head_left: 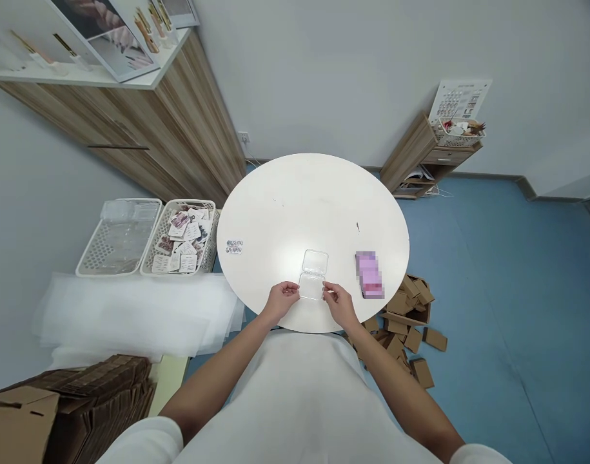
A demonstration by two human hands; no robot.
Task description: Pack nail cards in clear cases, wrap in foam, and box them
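Note:
A clear plastic hinged case (313, 285) lies near the front of the round white table, its lid raised away from me. My left hand (283, 300) pinches the case's left edge between thumb and fingers. On the opposite side, my right hand (340, 303) grips the right edge the same way. No contents show inside the case. To the left sits a small card of press-on nails (234, 247). A pink-purple item, blurred by pixelation (370, 275), lies right of my right hand.
The white table (295, 187) also bears a tiny dark object (357, 227). Left of it stand a basket of printed cards (213, 241) and a basket of clear cases (89, 258), beside translucent sheets (130, 316). Small cardboard boxes (422, 372) lie on the floor at right.

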